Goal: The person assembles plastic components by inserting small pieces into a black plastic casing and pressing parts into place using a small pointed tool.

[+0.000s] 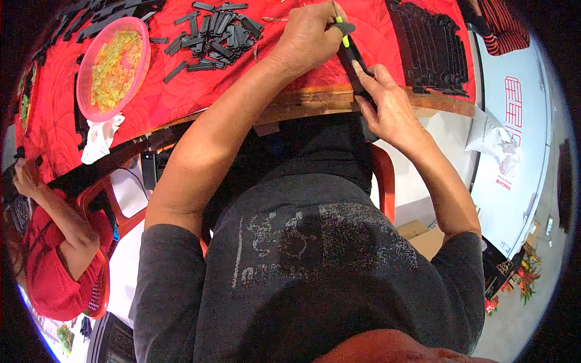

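Observation:
Above the near table edge, my left hand (310, 35) is closed around a slim yellow-green and dark object (345, 40); a thin pointed end shows past the fingers, but its kind is unclear. My right hand (387, 107) grips a long flat black plastic piece (350, 68), thumb along its top. The piece slants up toward my left hand and meets the slim object there. A pile of short black plastic pieces (221, 33) lies left of my left hand. To the right, longer black strips (431, 48) are laid out side by side.
A pink basket (83, 100) of yellow translucent pieces stands on the red tablecloth (175, 100), with crumpled white tissue (100, 142) beside it. At the left, a person in red (60, 260) sits by the table. A large white box (508, 151) stands at the right.

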Available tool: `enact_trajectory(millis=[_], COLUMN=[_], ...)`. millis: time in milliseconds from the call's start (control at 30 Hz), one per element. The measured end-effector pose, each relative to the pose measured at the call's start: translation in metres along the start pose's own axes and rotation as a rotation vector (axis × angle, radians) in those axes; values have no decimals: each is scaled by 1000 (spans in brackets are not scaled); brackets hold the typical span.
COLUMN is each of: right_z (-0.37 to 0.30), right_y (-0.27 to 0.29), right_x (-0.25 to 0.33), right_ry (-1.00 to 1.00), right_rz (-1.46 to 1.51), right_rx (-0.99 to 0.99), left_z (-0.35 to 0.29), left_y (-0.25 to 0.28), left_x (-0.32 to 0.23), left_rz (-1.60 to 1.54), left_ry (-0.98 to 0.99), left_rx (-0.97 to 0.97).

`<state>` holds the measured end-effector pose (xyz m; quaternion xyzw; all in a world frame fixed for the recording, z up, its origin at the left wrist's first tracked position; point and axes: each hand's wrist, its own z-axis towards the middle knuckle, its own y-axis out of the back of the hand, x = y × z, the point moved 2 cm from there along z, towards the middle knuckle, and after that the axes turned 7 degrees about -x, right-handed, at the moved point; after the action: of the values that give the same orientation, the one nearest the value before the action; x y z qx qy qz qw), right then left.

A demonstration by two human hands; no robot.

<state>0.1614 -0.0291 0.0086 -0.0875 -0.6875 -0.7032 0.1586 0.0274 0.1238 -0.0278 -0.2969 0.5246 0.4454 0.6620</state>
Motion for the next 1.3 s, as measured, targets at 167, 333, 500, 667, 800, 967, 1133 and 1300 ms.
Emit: enact_trajectory(millis=[167,333,500,667,800,967,1133,1300], right_z=[0,1,1,1,2,1,2,3], right_y=[1,2,1,2,3,1,2,1], right_x=[1,1,0,2,3,1,0,0], right_ry=[-13,-7,-1,-4,-13,-17,-6,-10], right_rz=[-7,-9,-15,-11,-11,-12,7,9], right_rx=[7,5,4,8,20,15,12,10], left_z=[-1,-1,-3,-6,-5,-5,-6,-5], left_y=[0,-1,0,-2,-2,-2,-5,-6], left_x=[-3,-5,-10,-7,-9,-10,-5,-12], left_rz=[58,118,53,23,44,22,-46,-26], left_ry=[40,-3,37,31,43,88,41,52], left_rx=[-26,-36,-2,-58,-70,-31,-49,-80])
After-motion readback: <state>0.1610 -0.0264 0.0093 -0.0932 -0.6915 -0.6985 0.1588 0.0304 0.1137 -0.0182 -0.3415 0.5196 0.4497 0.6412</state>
